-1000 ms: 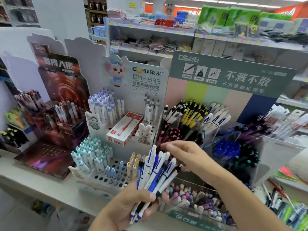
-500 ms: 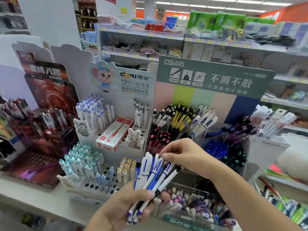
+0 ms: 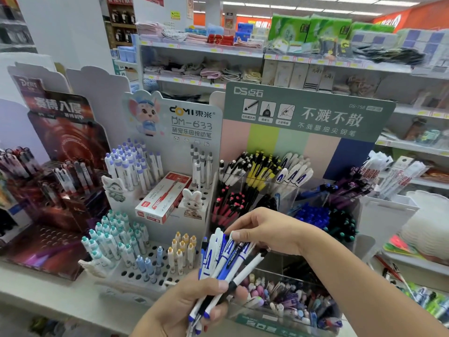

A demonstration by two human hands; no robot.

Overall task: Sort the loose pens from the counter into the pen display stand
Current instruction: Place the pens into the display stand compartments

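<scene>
My left hand (image 3: 184,305) grips a fanned bundle of white-and-blue pens (image 3: 223,261) low in the middle of the view, tips pointing up. My right hand (image 3: 264,227) reaches in from the right and pinches the top of one pen in the bundle. Behind the hands stands the clear acrylic pen display stand (image 3: 286,190) with compartments of black, yellow, pink, blue and matching white-and-blue pens (image 3: 295,171).
A white perforated stand (image 3: 150,278) with pastel pens is to the left, a red pen box (image 3: 162,197) lying on it. A dark red display (image 3: 56,190) stands far left. A clear tray of small erasers (image 3: 289,300) sits in front. Store shelves fill the background.
My right hand has dropped from just above the bundle onto the pen tops and now pinches one. The left hand keeps holding the bundle; the view shifted slightly.
</scene>
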